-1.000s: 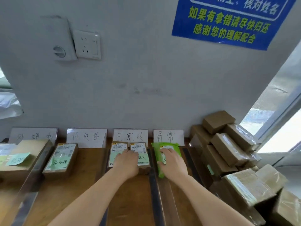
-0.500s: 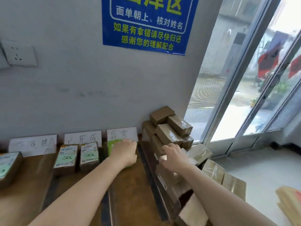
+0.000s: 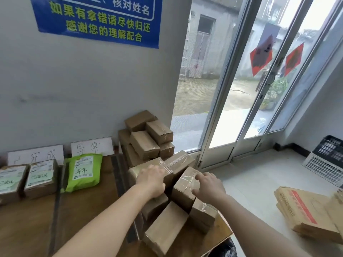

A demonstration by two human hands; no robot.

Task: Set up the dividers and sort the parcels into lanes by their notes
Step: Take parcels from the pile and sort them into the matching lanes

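My left hand (image 3: 151, 180) lies on a taped cardboard parcel (image 3: 146, 168) in the pile at the table's right end, fingers curled over its edge. My right hand (image 3: 209, 186) touches a tilted taped parcel (image 3: 183, 190) beside it, fingers spread. More brown parcels (image 3: 148, 140) are stacked behind against the wall. To the left, a green mailer bag (image 3: 84, 173) with a note lies under a white label card (image 3: 91, 148). Two boxes with green notes (image 3: 39, 178) sit in the lane under another card (image 3: 35, 156). Dark divider strips (image 3: 118, 175) separate the lanes.
The wooden table (image 3: 83, 219) ends at the right just past the parcel pile. On the floor are flattened cartons (image 3: 306, 210) and a black crate on a white one (image 3: 324, 160). Glass doors (image 3: 259, 89) fill the right; a blue sign (image 3: 96, 21) hangs on the wall.
My view has swung right. My left hand has left the green mailer bag and moved onto the parcel pile. My right hand has shifted from the pile's back to a nearer taped parcel.
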